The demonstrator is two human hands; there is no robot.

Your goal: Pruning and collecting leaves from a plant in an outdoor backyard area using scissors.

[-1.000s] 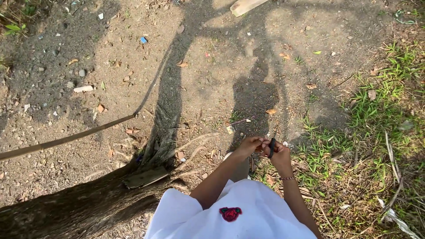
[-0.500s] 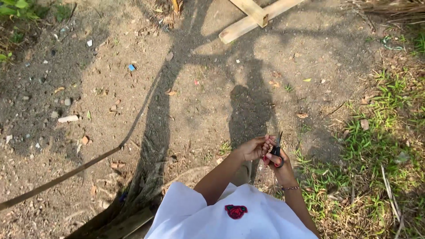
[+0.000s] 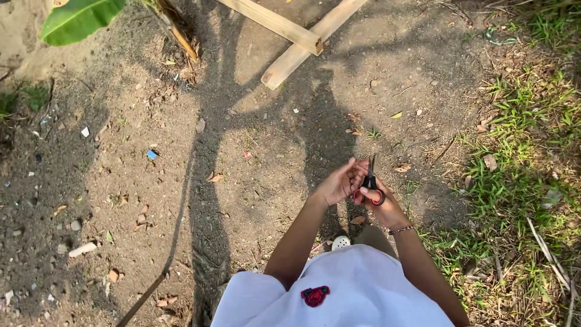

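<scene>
My right hand (image 3: pixel 382 209) grips a small pair of scissors (image 3: pixel 371 180) with red and black handles, blades pointing up and away from me. My left hand (image 3: pixel 340 181) is right beside it, fingers curled and touching the scissors near the blades; whether it pinches anything small I cannot tell. A thin bracelet (image 3: pixel 400 229) circles my right wrist. Both arms reach out over my white shirt (image 3: pixel 339 290), above bare dirt.
Two crossed wooden planks (image 3: pixel 295 37) lie on the dirt ahead. A thin stick (image 3: pixel 151 289) slants at the lower left. Grass (image 3: pixel 520 163) covers the right side. A large green leaf (image 3: pixel 75 19) shows at the top left, and small stones and dry leaves litter the ground.
The view has swung forward: the tree trunk has dropped out of sight and the planks and leaf have come in. My hands stay together on the scissors, slightly higher in view.
</scene>
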